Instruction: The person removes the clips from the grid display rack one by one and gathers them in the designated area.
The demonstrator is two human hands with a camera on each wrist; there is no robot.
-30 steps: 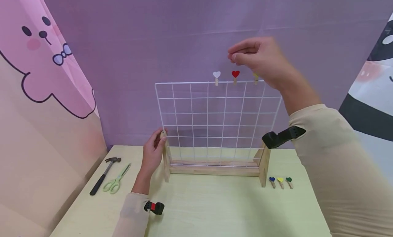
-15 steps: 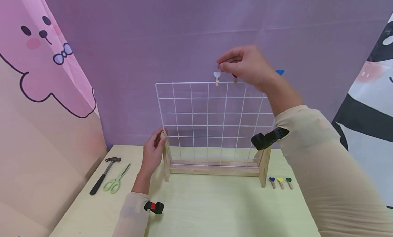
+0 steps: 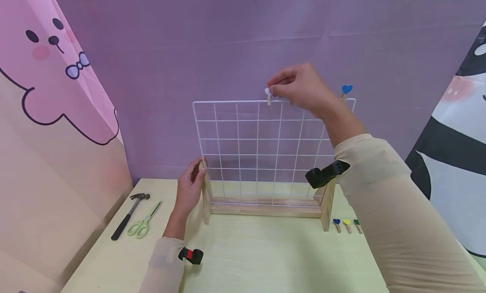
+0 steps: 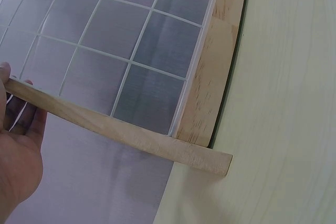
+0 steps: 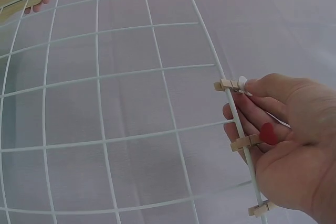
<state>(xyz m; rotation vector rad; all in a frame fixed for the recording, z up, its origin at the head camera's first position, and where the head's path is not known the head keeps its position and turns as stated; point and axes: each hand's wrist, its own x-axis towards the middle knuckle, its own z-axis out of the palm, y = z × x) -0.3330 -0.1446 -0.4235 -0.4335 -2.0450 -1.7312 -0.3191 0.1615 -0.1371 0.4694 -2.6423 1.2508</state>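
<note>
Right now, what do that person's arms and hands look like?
The left hand and right hand are bare. The left sleeve and right sleeve are plain beige. Each sleeve bears a black camera, the left one with a red patch.

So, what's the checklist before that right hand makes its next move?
1. Left hand steadying the wooden stand: ok, gripping its left side.
2. Right hand on the white heart clothespin: ok, pinching it.
3. That clothespin loose from the wire grid: not ok, clipped onto its top edge.
4. Red heart clothespin clear of that hand: cannot tell; they overlap in the right wrist view.
5. Claw hammer and green scissors out of the way: ok, both left of the stand.
</note>
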